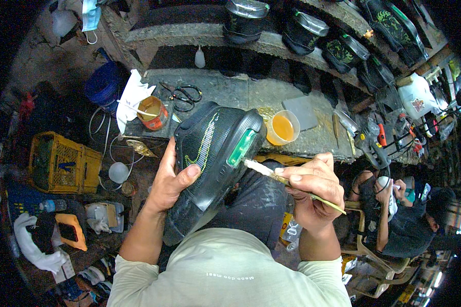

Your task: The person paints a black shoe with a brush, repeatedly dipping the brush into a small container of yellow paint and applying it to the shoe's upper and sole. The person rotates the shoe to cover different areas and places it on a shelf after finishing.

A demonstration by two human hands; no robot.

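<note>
1. The fingers of the left hand (165,190) are gripping a black shoe (217,143), thumb lying across its side and the others mostly hidden behind; the fingers of the right hand (315,190) are pinching a slim brush (260,167).
2. At far left, a yellow crate (87,171) is standing away from the hands.
3. On the tabletop (230,88), a red cup (158,124) is holding a yellowish substance with a pale stick leaning in it, presumably so the stick stays easy to lift.
4. Beside it, scissors (183,95) are lying free of the hands.
5. The shoe is hanging tilted above the person's lap, before the tabletop's edge; its sole is facing right, likely to present the sidewall and its green insert (242,147) to the brush.
6. A translucent tub (296,128) of amber liquid is sitting just beyond the shoe, probably for short reaches.
7. The brush is pointing left, its tip at the sole beside the insert; I cannot tell whether it is touching. The low pencil-like grip is probably giving fine control.
8. At far right, a co-worker (407,233) is handling something white.
</note>
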